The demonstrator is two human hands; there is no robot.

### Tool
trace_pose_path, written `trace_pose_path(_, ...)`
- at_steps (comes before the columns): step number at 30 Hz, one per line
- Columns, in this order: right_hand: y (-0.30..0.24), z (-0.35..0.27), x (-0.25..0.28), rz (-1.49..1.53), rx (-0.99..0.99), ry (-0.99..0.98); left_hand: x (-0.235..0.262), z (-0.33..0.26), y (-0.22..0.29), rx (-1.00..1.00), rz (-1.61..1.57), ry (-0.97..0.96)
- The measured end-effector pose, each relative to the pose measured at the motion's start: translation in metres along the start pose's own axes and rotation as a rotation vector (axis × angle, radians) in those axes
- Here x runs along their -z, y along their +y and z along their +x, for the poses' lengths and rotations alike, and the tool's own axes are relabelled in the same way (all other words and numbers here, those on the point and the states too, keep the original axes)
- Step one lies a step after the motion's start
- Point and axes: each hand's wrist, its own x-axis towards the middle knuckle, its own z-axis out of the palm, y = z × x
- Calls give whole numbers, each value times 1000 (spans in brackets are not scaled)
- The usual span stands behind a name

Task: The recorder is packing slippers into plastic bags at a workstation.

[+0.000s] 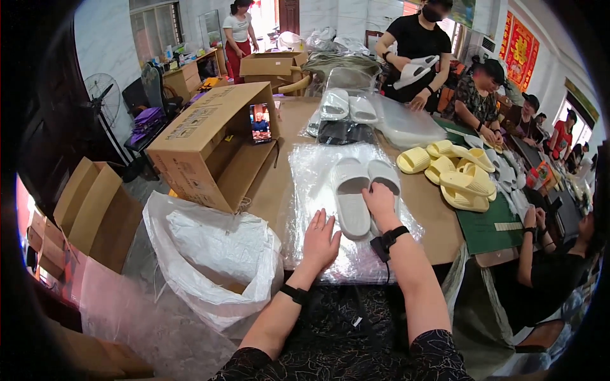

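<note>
"Slippers [352, 206], grey pair, toes away from us, on the plastic [305, 184]!"
"Our right hand [381, 202] pinches their inner edges; our left hand [321, 241] spreads its fingers beside them, holding nothing."
"So which step are we on?"
"Squaring up the pair, we'd judge. Our next move calls for keeping them together, then loosening those right fingers."

I see a bare strip of brown tabletop [438, 236] at centre right, open to a passing hand between the clear plastic bags [305, 181] and the green mat [480, 232]. Yellow slides [467, 190] block it higher up; at centre left, the cardboard box [190, 143] stands in the way.
</note>
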Motion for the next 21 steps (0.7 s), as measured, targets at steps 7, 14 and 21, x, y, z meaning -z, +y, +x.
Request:
trace_pose_path(7, 54, -29, 29, -45, -80, 10, -8, 0, -7, 30, -23, -23)
trace_pose_path(14, 103, -98, 84, 37, -187, 129, 0, 3, -2, 47, 43, -151)
trace_pose_path(21, 41, -151, 110, 280, -83, 356, 29, 16, 5, 93, 253, -506)
